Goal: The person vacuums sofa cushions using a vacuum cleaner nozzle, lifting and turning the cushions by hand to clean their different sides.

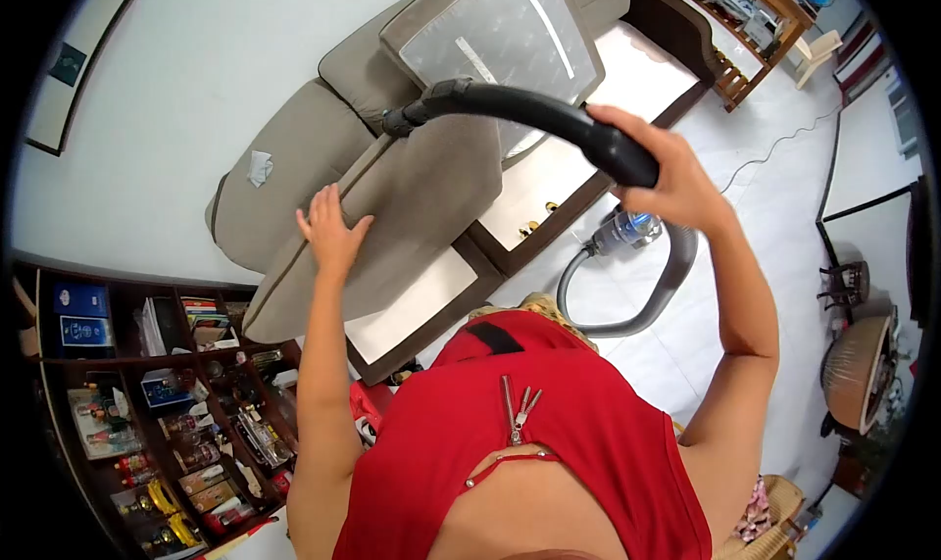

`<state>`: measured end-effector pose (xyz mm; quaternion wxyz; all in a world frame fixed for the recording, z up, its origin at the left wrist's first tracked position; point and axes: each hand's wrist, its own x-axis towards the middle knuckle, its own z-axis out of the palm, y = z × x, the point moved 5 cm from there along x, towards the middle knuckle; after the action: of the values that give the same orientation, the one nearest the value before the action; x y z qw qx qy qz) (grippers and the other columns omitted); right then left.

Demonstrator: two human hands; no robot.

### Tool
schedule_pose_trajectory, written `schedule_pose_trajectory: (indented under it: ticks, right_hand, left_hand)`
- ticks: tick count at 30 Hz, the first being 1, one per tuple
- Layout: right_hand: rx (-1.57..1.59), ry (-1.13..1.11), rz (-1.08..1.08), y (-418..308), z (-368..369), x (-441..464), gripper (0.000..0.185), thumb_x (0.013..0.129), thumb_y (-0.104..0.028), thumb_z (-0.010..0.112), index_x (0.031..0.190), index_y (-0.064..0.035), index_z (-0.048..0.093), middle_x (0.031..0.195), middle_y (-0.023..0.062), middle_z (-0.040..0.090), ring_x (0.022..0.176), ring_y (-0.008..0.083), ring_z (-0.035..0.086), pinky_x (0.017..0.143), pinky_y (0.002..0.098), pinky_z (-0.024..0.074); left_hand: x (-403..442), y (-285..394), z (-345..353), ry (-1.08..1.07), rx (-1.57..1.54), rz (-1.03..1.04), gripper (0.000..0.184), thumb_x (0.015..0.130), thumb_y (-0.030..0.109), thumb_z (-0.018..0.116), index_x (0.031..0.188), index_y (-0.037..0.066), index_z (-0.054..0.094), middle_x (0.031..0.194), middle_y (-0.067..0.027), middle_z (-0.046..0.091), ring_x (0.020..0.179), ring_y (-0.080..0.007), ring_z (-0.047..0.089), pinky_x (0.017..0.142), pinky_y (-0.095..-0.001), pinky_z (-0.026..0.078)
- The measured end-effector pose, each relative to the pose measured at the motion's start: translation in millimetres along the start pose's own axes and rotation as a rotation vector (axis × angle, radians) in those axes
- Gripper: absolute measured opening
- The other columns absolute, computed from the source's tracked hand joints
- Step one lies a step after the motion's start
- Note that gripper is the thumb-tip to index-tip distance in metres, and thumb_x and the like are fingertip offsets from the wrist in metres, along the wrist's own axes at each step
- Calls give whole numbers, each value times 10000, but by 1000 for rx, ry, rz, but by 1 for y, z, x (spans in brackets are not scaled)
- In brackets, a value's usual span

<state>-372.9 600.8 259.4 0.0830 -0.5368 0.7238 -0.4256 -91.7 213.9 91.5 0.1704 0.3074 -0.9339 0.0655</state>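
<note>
- The right hand [676,173] curls firmly around a vacuum cleaner handle [539,111], a smooth, glossy black plastic tube bent in a long arc across the sofa's front.
- The handle's far end carries a short, ridged black nozzle [397,121], set at the upper edge of a seat cushion [421,197]; whether it touches the fabric is hard to tell.
- The left hand [335,239] lies on that cushion near its edge, fingers spread wide and grasping nothing.
- The cushion is thick and rounded at the corners, covered in soft taupe fabric with a seamed border, and stands tilted up on the sofa.
- Beside it a second cushion [451,26] leans, showing a pale, sheer underside with two white strips.
- Behind them, the plump taupe backrest [284,158] holds a crumpled white tissue [260,168].
- Below, the sofa's dark wooden frame [480,253] surrounds flat, cream-coloured panels [417,305].
- A grey hose [679,266] loops over glossy white floor tiles [676,364] near a blue-and-grey vacuum canister [616,232].
- At left, a dark wooden shelf unit [127,361] holds books, bottles and boxes.
- The person wears a red sleeveless top [588,413] with a metal zip.
</note>
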Motion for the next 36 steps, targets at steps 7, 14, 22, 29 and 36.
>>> schedule_pose_trajectory:
  ticks: [7, 14, 22, 29, 36]
  right_hand:
    - [-123, 86, 178, 6, -65, 9, 793, 614, -204, 668, 1396, -188, 534, 1115, 81, 607, 834, 195, 590, 748, 315, 470]
    - [-120, 254, 425, 10, -62, -34, 825, 597, -171, 670, 1409, -163, 526, 1166, 81, 601, 961, 197, 572, 875, 279, 443]
    - [-35, 194, 285, -4, -1, 5, 829, 602, -229, 697, 1411, -186, 517, 1259, 111, 575, 1070, 238, 563, 929, 306, 434]
    - [-124, 234, 397, 18, -63, 2, 807, 615, -226, 675, 1408, -192, 531, 1058, 85, 591, 785, 174, 575, 707, 283, 471]
    - [84, 219, 259, 66, -34, 18, 831, 630, -169, 689, 1436, -142, 489, 1213, 70, 561, 947, 174, 567, 848, 274, 459]
  left_hand:
    - [-4, -1, 7, 102, -140, 46, 807, 730, 365, 816, 1408, 108, 462, 1394, -93, 504, 1324, -265, 431, 1160, -554, 200]
    - [10, -17, 11, 123, -170, 44, 788, 722, 344, 823, 1393, 120, 477, 1381, -97, 508, 1304, -269, 444, 1141, -529, 241]
    - [28, -17, 20, 128, -138, 121, 763, 742, 350, 806, 1398, 135, 482, 1400, -116, 489, 1311, -286, 442, 1127, -511, 269]
    - [16, -20, 17, 110, -129, 72, 751, 742, 340, 804, 1389, 138, 483, 1405, -113, 483, 1320, -287, 434, 1128, -509, 271]
    - [37, -19, 19, 17, -93, -79, 782, 718, 325, 788, 1404, 160, 451, 1432, -89, 457, 1351, -269, 401, 1132, -572, 231]
